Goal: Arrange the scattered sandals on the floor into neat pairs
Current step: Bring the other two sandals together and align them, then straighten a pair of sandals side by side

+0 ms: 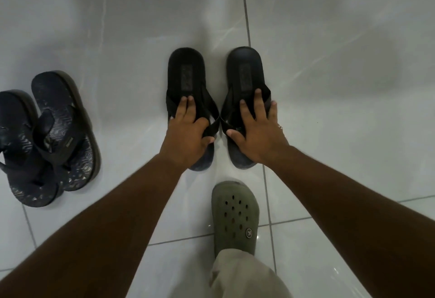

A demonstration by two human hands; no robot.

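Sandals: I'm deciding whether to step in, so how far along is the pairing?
Nearly done. The patterned pair lies together at left, though overlapping. In hand: left hand and right hand rest on the black sandals, side by side. Left: letting go, perhaps straightening the patterned ones.

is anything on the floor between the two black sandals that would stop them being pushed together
Nothing visible. The left black strap sandal and right black strap sandal sit side by side with only bare white floor tile between them; the left hand and right hand rest on them.

Head-worn view, steeply downward, close over tiled floor (329, 62)
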